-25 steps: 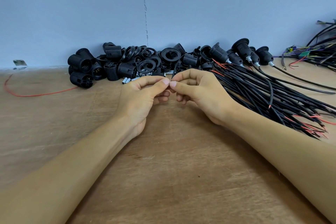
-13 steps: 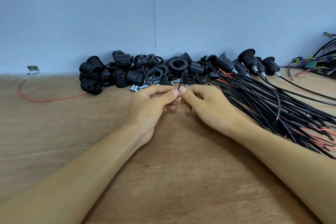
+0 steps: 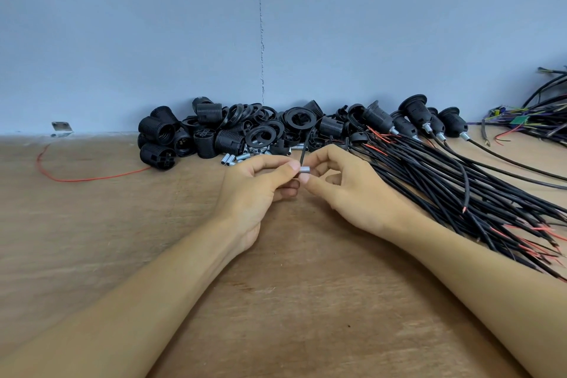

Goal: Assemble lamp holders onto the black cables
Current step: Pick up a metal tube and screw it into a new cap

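My left hand (image 3: 257,187) pinches a black cable (image 3: 304,147) between thumb and forefinger; the cable rises from my fingers toward the pile behind. My right hand (image 3: 340,187) pinches a small silver metal tube (image 3: 305,169) right beside the left thumb tip, at the cable. A pile of black lamp holder parts (image 3: 245,132), threaded bodies and rings, lies along the wall. Loose silver tubes (image 3: 236,158) lie in front of it. A thick bundle of black cables (image 3: 460,190) with red wire ends fans out to the right.
Several lamp holders with cables fitted (image 3: 423,120) lie at the back right. A tangle of coloured wires (image 3: 540,120) sits at the far right. A loose red wire (image 3: 79,178) curves on the wooden table (image 3: 306,301) at the left. A blue wall (image 3: 276,24) stands behind.
My hands have parted slightly: the silver tube now shows between my right fingertips, and the black cable stands up from my left fingers. The view has tilted a little.
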